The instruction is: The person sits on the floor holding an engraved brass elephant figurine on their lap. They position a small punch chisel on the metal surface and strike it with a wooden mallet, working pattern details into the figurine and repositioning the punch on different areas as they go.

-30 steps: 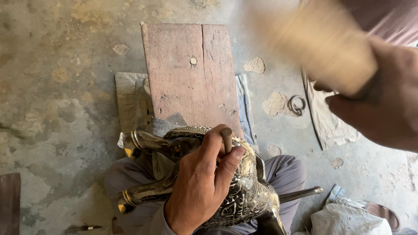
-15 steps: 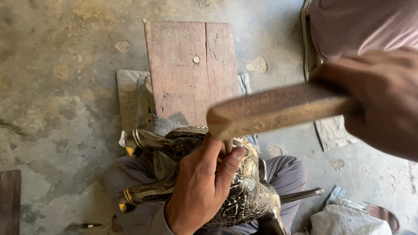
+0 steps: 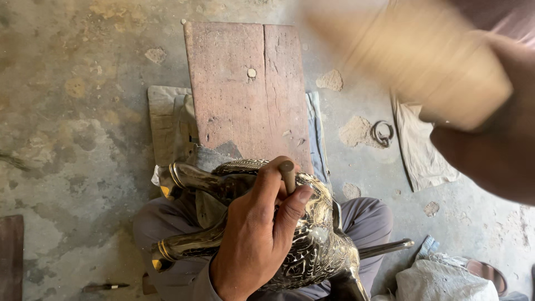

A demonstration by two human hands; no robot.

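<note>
My left hand (image 3: 253, 234) grips a metal punch (image 3: 288, 175) upright against the engraved brass vessel (image 3: 290, 234) on my lap. My right hand (image 3: 496, 145) is closed around a blurred wooden mallet (image 3: 412, 61) raised above. Beyond the vessel a wooden board (image 3: 245, 89) lies on cloth (image 3: 167, 122); a white sack (image 3: 446, 281) sits at the concrete floor's (image 3: 67, 111) lower right.

Person's body, head view. Left hand (image 3: 253, 239): bare, no glove, no ring or watch seen; short nails. Grey sleeve cuff at wrist, bottom edge of frame. Right hand (image 3: 490, 150): bare, heavily motion-blurred, detail not readable; wrist/forearm uncovered as far as visible. Trousers (image 3: 370, 220): grey-mauve cloth, plain, creased, over both legs; same cloth shows lower left. Upper right corner: dusty pink garment (image 3: 510, 19), plain, blurred. Feet: not discernible.
</note>
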